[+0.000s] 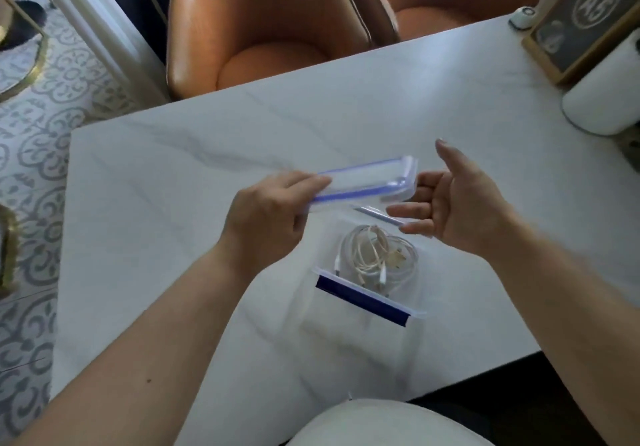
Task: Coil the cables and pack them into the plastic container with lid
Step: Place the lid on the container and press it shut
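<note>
Presently, the clear plastic container sits on the white marble-patterned desk, near the front edge and between the person's forearms. Its near clip flap, dark blue, is folded outward. Inside lie the coiled white cables, loosely bundled, with several plug ends pointing toward the near wall.

The lid — clear with a blue seal line around its rim — is held in the air above the far side of the container, tilted so that its right end sits higher. It is blurred, so finer detail cannot be told.

The left hand is closed on the lid's left end, fingers over the top and thumb beneath. The right hand is spread open, palm turned toward the lid's right end, fingers slightly curled; whether the fingertips touch the lid cannot be told. It grips nothing.

Beyond the desk stand two tan leather chairs. At the far right corner of the desk are a framed sign marked "A5" and a white cylindrical object — both well apart from the container.
</note>
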